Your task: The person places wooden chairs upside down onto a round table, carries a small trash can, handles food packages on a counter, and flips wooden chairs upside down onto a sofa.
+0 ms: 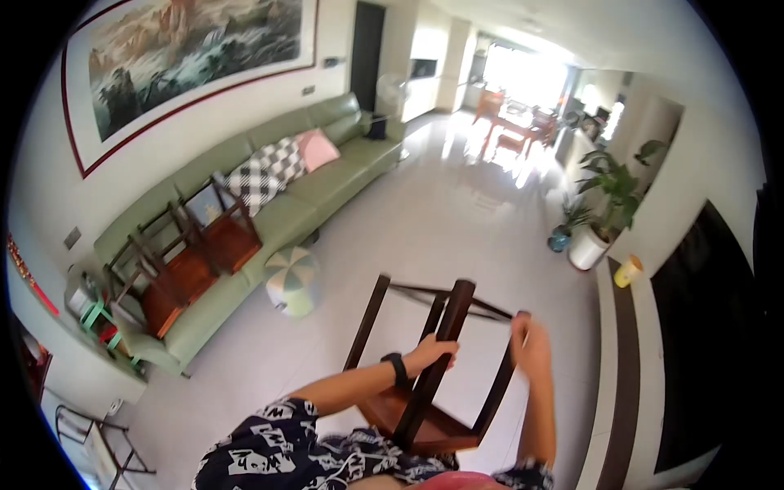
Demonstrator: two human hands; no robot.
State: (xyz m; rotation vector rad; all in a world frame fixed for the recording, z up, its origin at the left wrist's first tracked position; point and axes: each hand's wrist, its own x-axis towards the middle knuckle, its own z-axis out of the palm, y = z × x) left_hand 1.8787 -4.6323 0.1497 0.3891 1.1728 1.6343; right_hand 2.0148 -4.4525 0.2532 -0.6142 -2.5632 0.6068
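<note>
A dark brown wooden stool [425,392] is upside down in front of my body, its legs pointing up and away and its reddish-brown seat low against me. My left hand [431,353], below a black wristband, is closed round the nearest leg at mid-length. At the tip of the right-hand leg is my right hand [531,339], its fingers bent and closed on that end; the fingertips are partly hidden. Thin crossbars join the legs near their upturned ends.
Along the left wall runs a green sofa [327,196] bearing several upturned wooden stools [181,282] and cushions [282,159]. A round patterned pouf [292,282] stands before it. Potted plants [590,247] and a low ledge with a yellow cup [628,271] are right. Farther off is a dining table [514,122].
</note>
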